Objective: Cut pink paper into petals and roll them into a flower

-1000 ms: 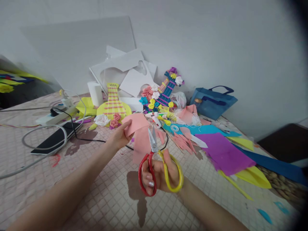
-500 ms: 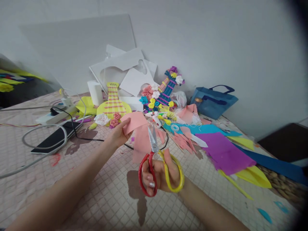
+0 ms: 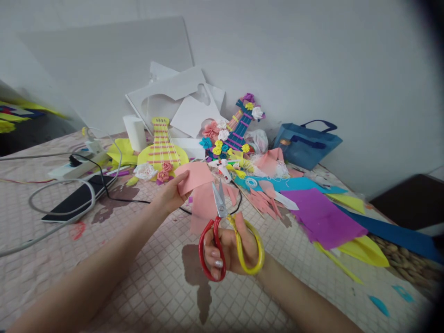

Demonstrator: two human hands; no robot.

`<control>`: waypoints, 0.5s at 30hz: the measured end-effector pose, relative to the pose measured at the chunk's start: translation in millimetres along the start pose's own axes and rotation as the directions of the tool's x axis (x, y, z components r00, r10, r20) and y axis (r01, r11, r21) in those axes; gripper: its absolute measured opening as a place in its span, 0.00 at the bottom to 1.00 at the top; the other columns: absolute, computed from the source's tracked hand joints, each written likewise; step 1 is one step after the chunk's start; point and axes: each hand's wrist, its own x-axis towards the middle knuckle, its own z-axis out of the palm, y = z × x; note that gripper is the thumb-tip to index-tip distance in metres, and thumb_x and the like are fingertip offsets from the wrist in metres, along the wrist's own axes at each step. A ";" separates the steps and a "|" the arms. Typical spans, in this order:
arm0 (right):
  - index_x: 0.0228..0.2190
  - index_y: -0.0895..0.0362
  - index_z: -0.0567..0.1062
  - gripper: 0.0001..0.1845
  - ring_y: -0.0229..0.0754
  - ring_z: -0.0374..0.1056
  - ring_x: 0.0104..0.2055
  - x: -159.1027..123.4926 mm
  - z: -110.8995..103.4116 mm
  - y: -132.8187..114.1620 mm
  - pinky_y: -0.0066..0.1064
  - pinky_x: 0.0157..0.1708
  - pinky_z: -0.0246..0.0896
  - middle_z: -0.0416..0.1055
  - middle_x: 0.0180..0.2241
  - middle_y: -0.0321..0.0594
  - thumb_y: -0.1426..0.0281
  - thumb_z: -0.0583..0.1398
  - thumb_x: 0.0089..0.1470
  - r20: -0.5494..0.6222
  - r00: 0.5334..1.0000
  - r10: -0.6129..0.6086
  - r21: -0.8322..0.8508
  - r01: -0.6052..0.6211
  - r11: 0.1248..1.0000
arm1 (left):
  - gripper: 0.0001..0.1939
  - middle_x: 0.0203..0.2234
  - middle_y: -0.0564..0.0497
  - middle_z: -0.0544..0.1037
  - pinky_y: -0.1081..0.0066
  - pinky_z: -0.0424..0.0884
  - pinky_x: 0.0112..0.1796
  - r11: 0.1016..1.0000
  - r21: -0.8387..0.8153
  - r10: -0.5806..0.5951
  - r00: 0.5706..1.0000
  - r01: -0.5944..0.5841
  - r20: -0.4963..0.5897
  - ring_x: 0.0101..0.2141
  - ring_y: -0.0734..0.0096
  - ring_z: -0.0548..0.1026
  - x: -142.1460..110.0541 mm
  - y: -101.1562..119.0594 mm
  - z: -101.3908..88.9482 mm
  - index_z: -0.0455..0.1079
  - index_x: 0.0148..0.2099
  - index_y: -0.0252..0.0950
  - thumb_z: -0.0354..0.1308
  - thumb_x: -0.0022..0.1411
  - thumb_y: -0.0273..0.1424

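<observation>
My left hand pinches a piece of pink crepe paper by its left edge, thumb on top. In my right hand are scissors with one red and one yellow handle; my fingers pass through the loops. Their blades point up and away, slightly parted, just right of the held paper and apart from it. Beneath lies a larger pink sheet on the table. Several cut pink strips lie to the right, close to a white glue gun.
A yellow paper guitar and a flower-covered blue one stand at the back. Purple sheets lie to the right, a blue bag behind them. At left are a power strip, cables and a black flat device.
The view has shifted very slightly, so everything sits a little further left. Both hands keep their holds on the paper and the scissors.
</observation>
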 end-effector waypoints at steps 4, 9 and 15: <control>0.36 0.60 0.69 0.44 0.39 0.57 0.27 -0.2 0.5 0.0 0.34 0.27 0.60 0.60 0.25 0.37 0.36 0.38 0.47 0.002 1.000 -0.006 0.010 0.006 1.000 | 0.06 0.24 0.52 0.79 0.81 0.74 0.22 0.999 0.052 0.001 1.000 -0.003 0.031 0.22 0.76 0.77 -2.1 -1.9 0.4 0.72 0.37 0.32 0.56 0.58 0.20; 0.36 0.61 0.70 0.45 0.38 0.57 0.25 -0.6 2.9 -1.0 0.33 0.26 0.59 0.60 0.25 0.37 0.36 0.37 0.47 0.009 1.000 -0.021 0.019 0.020 1.000 | 0.05 0.27 0.51 0.80 0.80 0.75 0.24 0.991 0.131 0.002 0.991 -0.020 0.132 0.24 0.76 0.77 -0.9 -4.9 -2.7 0.73 0.36 0.31 0.58 0.56 0.22; 0.37 0.63 0.70 0.46 0.36 0.55 0.24 -1.1 6.5 -2.4 0.31 0.25 0.57 0.59 0.24 0.36 0.37 0.37 0.48 -0.003 0.998 -0.061 0.009 0.061 0.998 | 0.06 0.28 0.51 0.80 0.80 0.74 0.24 0.982 0.185 0.018 0.987 -0.048 0.163 0.24 0.75 0.77 5.9 -4.2 -9.5 0.73 0.36 0.32 0.61 0.54 0.24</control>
